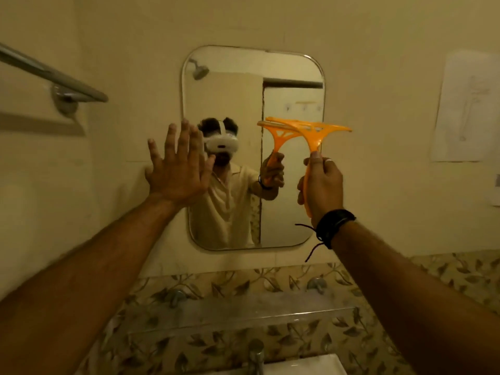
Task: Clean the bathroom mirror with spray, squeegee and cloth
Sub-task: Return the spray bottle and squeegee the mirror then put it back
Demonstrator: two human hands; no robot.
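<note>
Cream bathroom wall is carrying the mirror (292, 77). Right hand (322, 182) is clamping the orange squeegee (311, 133) blade against its right edge, mid-height, probably for a pull; left hand (176, 163), fingers spread, is steadying the left edge.

A single head-worn camera faces the wall mirror (253, 147) nearly square-on from close range, tilted slightly downward. The mirror sits centre frame; both forearms stretch up from the lower corners toward it. Below the mirror lie a glass shelf (243, 312) and a tap (256, 355); left of it, a towel rail (51, 74).
</note>
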